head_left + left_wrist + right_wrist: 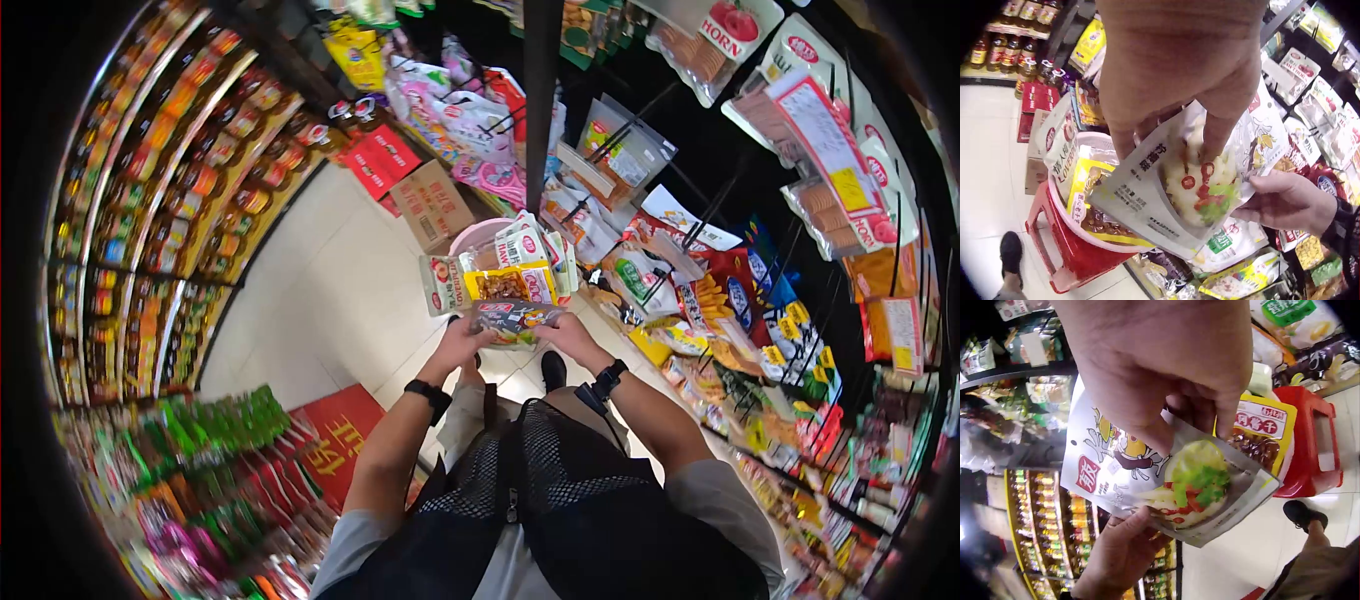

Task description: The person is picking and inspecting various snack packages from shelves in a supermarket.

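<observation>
A silver-grey snack pouch is held up between both hands, over the near side of a pink tub. My left hand pinches one side of the pouch, and my right hand grips the other. In the right wrist view, the pouch shows a lemon slice, green herbs, red chilli and a cartoon figure. Beside it in the tub stand a yellow-edged snack packet and a white packet with a fruit picture. The fingers partly cover the pouch's upper edge.
Under the tub is a red plastic stool on the tiled floor. Racks of hanging snack bags line the right. Shelves of bottles and jars curve along the left. Cardboard boxes stand behind the tub, and a red box lies lower left.
</observation>
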A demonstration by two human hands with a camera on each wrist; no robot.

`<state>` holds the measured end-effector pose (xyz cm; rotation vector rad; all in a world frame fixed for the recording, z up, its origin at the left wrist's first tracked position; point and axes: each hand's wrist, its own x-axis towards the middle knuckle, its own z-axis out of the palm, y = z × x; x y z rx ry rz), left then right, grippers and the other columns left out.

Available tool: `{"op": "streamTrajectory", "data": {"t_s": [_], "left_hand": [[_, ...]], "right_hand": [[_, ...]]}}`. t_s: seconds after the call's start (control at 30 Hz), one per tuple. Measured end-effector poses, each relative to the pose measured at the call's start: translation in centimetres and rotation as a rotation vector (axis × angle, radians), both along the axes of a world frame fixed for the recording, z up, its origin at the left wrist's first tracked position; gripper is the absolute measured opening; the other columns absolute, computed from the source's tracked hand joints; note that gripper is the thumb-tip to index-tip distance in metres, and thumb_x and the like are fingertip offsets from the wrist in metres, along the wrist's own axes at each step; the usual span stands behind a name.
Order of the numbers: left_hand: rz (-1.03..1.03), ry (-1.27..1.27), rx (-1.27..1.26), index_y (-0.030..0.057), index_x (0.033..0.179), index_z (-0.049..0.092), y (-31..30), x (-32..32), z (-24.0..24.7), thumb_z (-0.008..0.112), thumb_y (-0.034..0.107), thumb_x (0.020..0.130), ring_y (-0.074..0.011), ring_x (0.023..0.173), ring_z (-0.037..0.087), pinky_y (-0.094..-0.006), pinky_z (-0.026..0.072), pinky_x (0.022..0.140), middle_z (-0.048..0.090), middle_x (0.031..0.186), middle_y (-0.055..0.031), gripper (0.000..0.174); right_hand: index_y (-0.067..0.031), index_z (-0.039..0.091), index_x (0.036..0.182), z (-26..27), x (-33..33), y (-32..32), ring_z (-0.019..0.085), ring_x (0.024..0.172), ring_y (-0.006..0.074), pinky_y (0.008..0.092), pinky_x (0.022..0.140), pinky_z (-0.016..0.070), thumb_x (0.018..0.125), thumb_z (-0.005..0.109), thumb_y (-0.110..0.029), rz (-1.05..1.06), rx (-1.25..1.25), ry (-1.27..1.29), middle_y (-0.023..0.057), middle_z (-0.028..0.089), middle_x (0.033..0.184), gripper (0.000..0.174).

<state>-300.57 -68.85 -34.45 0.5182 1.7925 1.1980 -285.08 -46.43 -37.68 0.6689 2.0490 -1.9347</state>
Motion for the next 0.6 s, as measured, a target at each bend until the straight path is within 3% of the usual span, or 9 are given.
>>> {"op": "streamTrajectory", "data": {"t_s": [0.07, 0.17, 0.2, 0.27, 0.33, 0.4, 0.47, 0.53, 0.6], "left_hand": [[-0.096, 0.053, 0.037, -0.0034, 0.121, 0.063, 1.5, -3.7, -3.4, 0.069, 0.01, 0.09, -0.0143, 0.093, 0.065, -0.0316, 0.0535, 0.085, 0.071, 0.105, -0.0076, 0.034], [-0.32, 0.264, -0.034, 0.0047, 0.133, 0.058, 3.5, -9.2, -7.5, 0.07, 0.023, 0.085, -0.0272, 0.096, 0.068, -0.0366, 0.0531, 0.087, 0.071, 0.104, -0.0178, 0.053], [-0.363, 0.294, -0.054, 0.0074, 0.137, 0.057, 4.2, -10.3, -8.5, 0.07, 0.026, 0.084, -0.0315, 0.097, 0.069, -0.0381, 0.0528, 0.088, 0.07, 0.104, -0.0208, 0.058], [-0.46, 0.367, -0.115, 0.0108, 0.133, 0.06, 5.9, -12.5, -9.0, 0.07, 0.029, 0.083, -0.035, 0.096, 0.069, -0.0432, 0.0536, 0.083, 0.07, 0.101, -0.0213, 0.054], [-0.528, 0.429, -0.138, 0.012, 0.129, 0.062, 6.4, -14.1, -10.9, 0.07, 0.028, 0.083, -0.0367, 0.094, 0.068, -0.0454, 0.0538, 0.08, 0.07, 0.1, -0.0206, 0.05], [-0.543, 0.425, -0.116, 0.0116, 0.118, 0.067, 6.6, -15.5, -11.9, 0.068, 0.028, 0.086, -0.0375, 0.096, 0.067, -0.0464, 0.0533, 0.081, 0.071, 0.102, -0.0171, 0.036], [-0.551, 0.306, -0.168, 0.0112, 0.113, 0.069, 6.5, -16.2, -15.2, 0.068, 0.027, 0.087, -0.0366, 0.097, 0.067, -0.0458, 0.0529, 0.082, 0.071, 0.103, -0.0156, 0.031], [-0.535, 0.285, -0.189, 0.0107, 0.109, 0.069, 6.2, -16.8, -15.4, 0.067, 0.026, 0.087, -0.036, 0.099, 0.067, -0.0455, 0.0524, 0.083, 0.071, 0.105, -0.0146, 0.027], [-0.525, 0.32, -0.195, 0.0103, 0.107, 0.068, 6.3, -17.9, -15.1, 0.067, 0.025, 0.087, -0.0355, 0.1, 0.067, -0.0453, 0.0521, 0.084, 0.071, 0.105, -0.0144, 0.024]], "right_hand": [[0.0044, 0.07, 0.107, -1.6, -0.9, -1.0, 0.063, 0.083, 0.0128, 0.0303, 0.077, 0.0512, 0.091, 0.067, -0.017, -0.205, -0.019, 0.102, 0.0071, 0.072, 0.095, 0.027], [0.0045, 0.069, 0.112, -3.5, -2.6, -2.7, 0.067, 0.085, 0.0186, 0.0329, 0.079, 0.0527, 0.09, 0.068, -0.019, -0.43, 0.072, 0.069, 0.0112, 0.073, 0.097, 0.032], [0.0047, 0.069, 0.109, -5.6, -3.0, -3.6, 0.064, 0.084, 0.016, 0.0314, 0.078, 0.0513, 0.09, 0.068, -0.018, -0.503, 0.097, 0.054, 0.0095, 0.072, 0.096, 0.03], [0.0052, 0.07, 0.105, -8.9, -3.8, -4.9, 0.058, 0.082, 0.0107, 0.0285, 0.077, 0.0486, 0.091, 0.068, -0.016, -0.598, 0.156, 0.015, 0.0061, 0.071, 0.095, 0.025], [0.0051, 0.069, 0.11, -9.5, -4.5, -5.8, 0.06, 0.085, 0.0119, 0.0271, 0.076, 0.0489, 0.089, 0.072, -0.019, -0.657, 0.194, -0.116, 0.0069, 0.07, 0.097, 0.032], [0.0001, 0.07, 0.115, -12.4, -4.8, -7.5, 0.069, 0.088, 0.0223, 0.0335, 0.08, 0.0522, 0.088, 0.07, -0.025, -0.809, 0.092, -0.172, 0.0169, 0.073, 0.098, 0.037], [0.0005, 0.07, 0.115, -11.7, -5.4, -8.3, 0.068, 0.09, 0.021, 0.0329, 0.081, 0.0518, 0.087, 0.07, -0.023, -0.849, 0.068, -0.283, 0.016, 0.073, 0.099, 0.037], [0.0016, 0.069, 0.114, -11.7, -5.3, -9.2, 0.068, 0.092, 0.0205, 0.0328, 0.082, 0.0511, 0.086, 0.07, -0.021, -0.963, -0.006, -0.322, 0.015, 0.074, 0.102, 0.036], [0.0007, 0.067, 0.114, -12.3, -4.9, -9.8, 0.06, 0.08, 0.0128, 0.0282, 0.073, 0.0503, 0.09, 0.068, -0.019, -1.012, 0.003, -0.31, 0.0023, 0.067, 0.091, 0.031]]}}
